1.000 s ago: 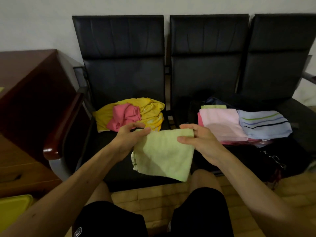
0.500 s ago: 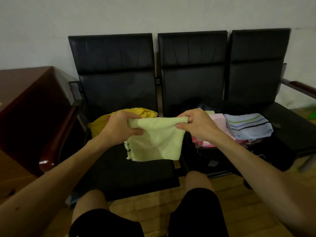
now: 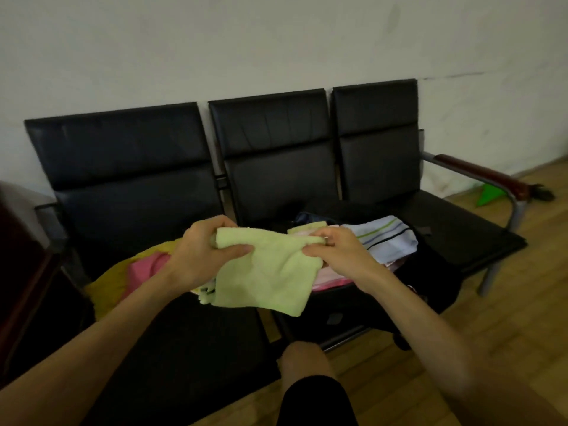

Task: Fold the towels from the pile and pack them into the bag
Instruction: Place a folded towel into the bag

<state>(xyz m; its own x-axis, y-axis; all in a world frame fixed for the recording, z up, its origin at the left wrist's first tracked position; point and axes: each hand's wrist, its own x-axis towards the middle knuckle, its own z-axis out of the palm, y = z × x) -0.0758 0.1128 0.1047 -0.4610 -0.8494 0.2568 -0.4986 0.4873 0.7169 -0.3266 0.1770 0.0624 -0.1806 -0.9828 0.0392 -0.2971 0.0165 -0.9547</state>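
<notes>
Fingers (image 3: 238, 249) of my left hand (image 3: 199, 253) are curled round the top left corner of the pale green towel (image 3: 270, 281). The thumb lies across the front of the cloth and the rest wrap behind its rolled upper edge. My right hand (image 3: 341, 256) pinches the top right corner in much the same way, thumb in front and fingertips tucked over the edge.

Between the two grips the upper edge runs nearly level. The cloth hangs down as a loose folded panel, its lower right corner lowest, with a few layers showing at the lower left. I hold it in the air above the front of the black seating surface (image 3: 184, 348), and it touches nothing else that I can see.

Behind my left wrist, on the left seat, lies the unfolded pile: a yellow towel (image 3: 107, 287) with a pink towel (image 3: 144, 269) crumpled on it. On the middle seat sits the black bag (image 3: 368, 305) with folded towels at its open top; how deep they sit I cannot tell. A pale blue striped towel (image 3: 384, 238) lies to the right. A light pink folded towel (image 3: 332, 279) is partly hidden behind my right hand. Wooden floor (image 3: 461, 318) shows to the right of the seats.
</notes>
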